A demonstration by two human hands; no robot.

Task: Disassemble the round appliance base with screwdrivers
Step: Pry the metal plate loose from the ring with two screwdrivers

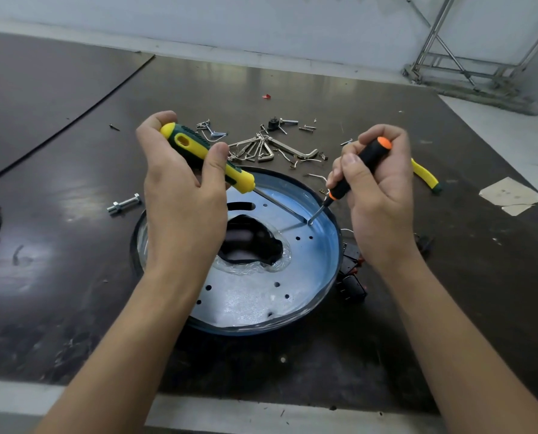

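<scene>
Over dark table (pixel 73 183), gripping yellow-green screwdriver (pixel 198 151) in curled left hand (pixel 180 208), pinching black-orange screwdriver (pixel 355 170) in right hand (pixel 377 195), pressing both tips onto seemingly one screw (pixel 310 222) on round appliance base (pixel 245 302) lying mid-table.

two hands (pixel 180 195) (pixel 377 195), two held screwdrivers (pixel 198 151) (pixel 364 161), one base (pixel 252 296)

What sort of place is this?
Likely a repair workshop: a scuffed dark brown worktop, a loose pile of silver hex keys and screws, and a round blue-silver metal appliance base worked on with a yellow-green screwdriver and a black-orange screwdriver.
</scene>
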